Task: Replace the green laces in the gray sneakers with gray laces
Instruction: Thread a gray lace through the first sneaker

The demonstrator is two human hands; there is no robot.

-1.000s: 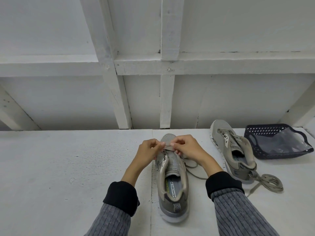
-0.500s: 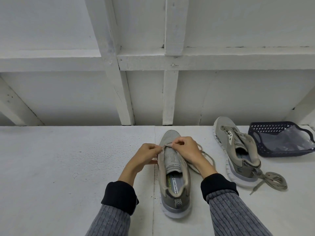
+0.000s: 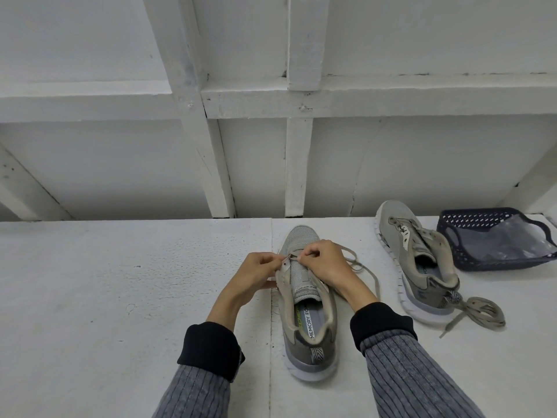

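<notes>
- The left hand (image 3: 256,274), low in the middle, holds the shoe's side flap.
- The near sneaker (image 3: 304,300) sits between the hands.
- The right hand (image 3: 324,263) pinches the lace (image 3: 366,271).
- It looks like lacing; next, poke the tip through a hole.

Gray sneakers (image 3: 307,300), beige lace (image 3: 361,267), navy basket (image 3: 470,218), white table (image 3: 120,297)

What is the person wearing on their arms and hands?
Both hands, the left hand and the right hand, are bare: no gloves, rings or watch show. Each forearm wears a grey ribbed knit sleeve that ends at the wrist in a wide plain black cuff.
</notes>
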